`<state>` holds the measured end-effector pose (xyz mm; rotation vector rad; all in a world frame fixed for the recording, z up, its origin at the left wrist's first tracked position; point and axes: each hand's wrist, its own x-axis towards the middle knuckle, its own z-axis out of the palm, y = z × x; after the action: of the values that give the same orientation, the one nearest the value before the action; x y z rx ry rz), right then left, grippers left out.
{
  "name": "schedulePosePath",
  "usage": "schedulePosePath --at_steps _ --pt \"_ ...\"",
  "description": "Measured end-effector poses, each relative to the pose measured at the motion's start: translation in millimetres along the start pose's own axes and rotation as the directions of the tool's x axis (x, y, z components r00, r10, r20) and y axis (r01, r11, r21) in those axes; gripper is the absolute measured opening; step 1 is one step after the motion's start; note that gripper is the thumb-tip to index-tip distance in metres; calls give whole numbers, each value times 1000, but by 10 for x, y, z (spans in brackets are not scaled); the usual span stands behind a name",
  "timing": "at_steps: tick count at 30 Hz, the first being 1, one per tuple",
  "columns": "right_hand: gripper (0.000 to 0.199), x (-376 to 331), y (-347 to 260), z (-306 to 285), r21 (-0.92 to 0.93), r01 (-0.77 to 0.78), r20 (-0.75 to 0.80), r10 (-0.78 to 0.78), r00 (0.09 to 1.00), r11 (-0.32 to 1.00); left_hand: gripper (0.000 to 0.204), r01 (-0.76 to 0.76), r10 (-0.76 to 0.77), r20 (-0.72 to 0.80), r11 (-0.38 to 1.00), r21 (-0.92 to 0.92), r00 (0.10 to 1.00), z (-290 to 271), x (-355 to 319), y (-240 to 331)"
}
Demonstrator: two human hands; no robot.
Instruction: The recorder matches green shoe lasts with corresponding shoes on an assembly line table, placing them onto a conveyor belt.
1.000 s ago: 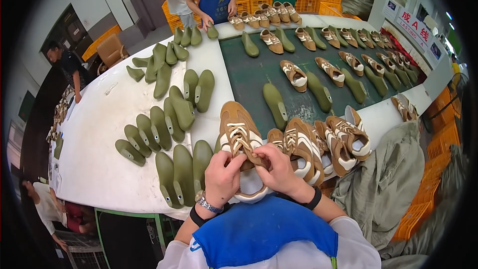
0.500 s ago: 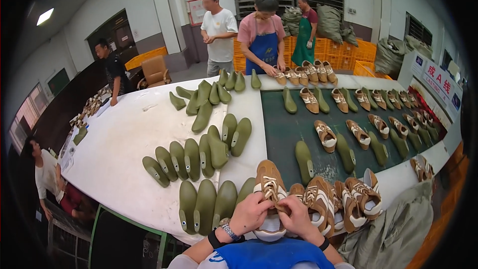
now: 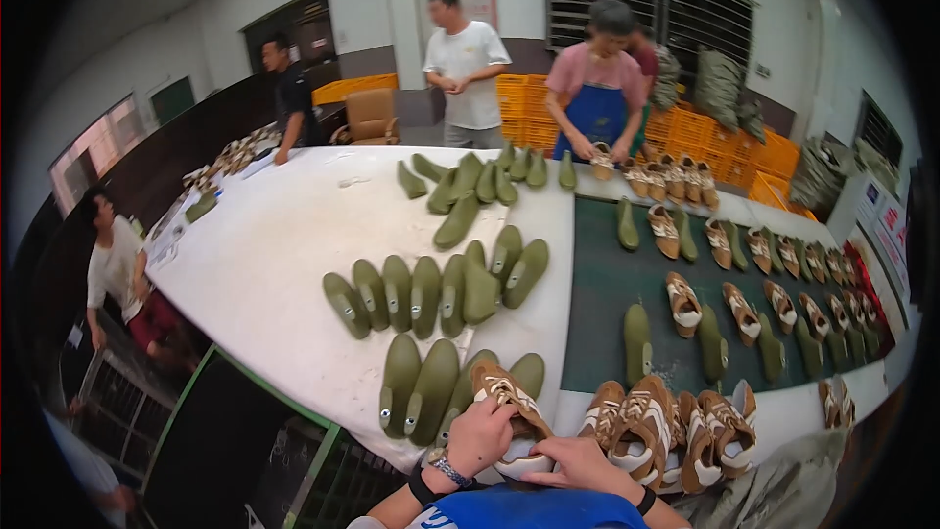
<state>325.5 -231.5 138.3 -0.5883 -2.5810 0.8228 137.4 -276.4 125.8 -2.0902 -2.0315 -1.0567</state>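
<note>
A brown-and-white lace-up sneaker [image 3: 532, 415] is held at the table's near edge, its toe pointing away from me. My left hand [image 3: 480, 436] is closed on the sneaker around the tongue and laces, with the fingertips at the opening. At the heel end, my right hand [image 3: 580, 464] grips the pale collar with thumb and fingers; part of its hold is hidden. Green shoe lasts [image 3: 431, 394] stand just left of and behind the sneaker, partly covered by it. To the right of my hands, several similar sneakers [image 3: 643, 423] are crowded together.
Further rows of green lasts [image 3: 395, 292] stand on the white table [image 3: 264, 220]. A dark green conveyor belt [image 3: 605, 274] carries sneakers and lasts in rows. Across the table, a person in a blue apron [image 3: 595, 113] handles a sneaker. Grey-green cloth [image 3: 783, 475] hangs at near right.
The view has turned left. Both hands were together at the sneaker's laces; now my right hand is at its heel while my left stays by the tongue. The sneaker has tilted.
</note>
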Motion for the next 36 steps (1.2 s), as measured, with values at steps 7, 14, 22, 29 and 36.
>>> schedulePosePath --at_steps 7,14,22,29,36 --pt "48 255 -107 272 -131 -131 64 140 988 983 41 78 -71 37 966 -248 997 -448 -184 -239" --pt "45 452 185 701 -123 48 -44 -54 998 991 46 -182 577 65 359 -915 814 -1682 323 -1" --pt "46 614 -170 691 -218 -308 -122 288 950 926 70 -112 795 -492 -487 -866 354 -1931 345 209" --pt "47 701 -236 701 -180 -468 -149 447 882 865 61 46 829 -442 -485 -873 342 -1999 518 40" --pt "46 787 -216 765 -241 -442 -135 421 897 864 40 -457 940 -288 -177 -872 185 -1986 620 -415"
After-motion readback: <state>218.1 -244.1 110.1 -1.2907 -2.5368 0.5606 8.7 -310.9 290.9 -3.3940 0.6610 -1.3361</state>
